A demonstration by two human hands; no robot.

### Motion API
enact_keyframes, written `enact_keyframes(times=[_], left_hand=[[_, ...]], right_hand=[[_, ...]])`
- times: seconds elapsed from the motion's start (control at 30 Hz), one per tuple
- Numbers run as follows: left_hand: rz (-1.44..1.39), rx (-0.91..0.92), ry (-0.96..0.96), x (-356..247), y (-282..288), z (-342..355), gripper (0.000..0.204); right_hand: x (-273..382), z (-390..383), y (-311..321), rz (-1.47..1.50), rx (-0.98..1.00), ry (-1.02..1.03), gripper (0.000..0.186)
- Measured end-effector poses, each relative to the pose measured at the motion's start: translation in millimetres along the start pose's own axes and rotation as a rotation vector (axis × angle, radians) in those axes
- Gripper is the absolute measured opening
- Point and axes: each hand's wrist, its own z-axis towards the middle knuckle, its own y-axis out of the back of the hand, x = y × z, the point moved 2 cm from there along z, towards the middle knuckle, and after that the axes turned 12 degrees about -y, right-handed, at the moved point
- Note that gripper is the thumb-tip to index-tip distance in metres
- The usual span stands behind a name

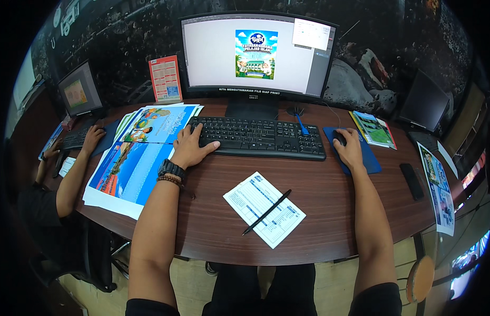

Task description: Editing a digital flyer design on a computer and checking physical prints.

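Observation:
My left hand (189, 147) rests on the left end of a black keyboard (255, 139), its fingers spread over the keys and its thumb stretched along the front edge. A dark watch and a beaded bracelet are on that wrist. Over to the right, my right hand (349, 148) is curled round a black computer mouse (340, 139) on a blue mouse pad (367, 159). Behind the keyboard stands a monitor (208, 58) showing a colourful poster design and a small white window. A printed form (250, 192) lies in front of the keyboard with a black pen (267, 211) across it.
Large blue printed sheets (145, 158) lie left of my arm. A red desk calendar (165, 79) stands behind them. A co-worker's hands (92, 138) are at another keyboard and monitor on the far left. A black phone (411, 181) and brochures (374, 131) lie to the right.

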Motion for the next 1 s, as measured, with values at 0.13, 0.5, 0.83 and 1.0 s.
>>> enact_keyframes(times=[0.13, 0.5, 0.83, 1.0], left_hand=[[0.006, 0.001, 0.002, 3.8, -1.6, -0.5, 0.091], [-0.005, 0.002, 0.008, 0.9, -1.2, -0.1, 0.091], [-0.002, -0.019, -0.006, 2.2, -1.5, -0.2, 0.09], [0.001, -0.014, 0.002, 1.3, -0.8, -0.8, 0.09]], right_hand=[[29.7, -11.3, 2.9, -0.028, -0.119, 0.17, 0.026], [80.0, -38.0, 1.9, 0.08, 0.154, 0.439, 0.011], [80.1, -38.2, 0.2, 0.085, 0.186, 0.412, 0.012], [79.1, -36.4, -1.5, 0.065, 0.185, 0.424, 0.012]])
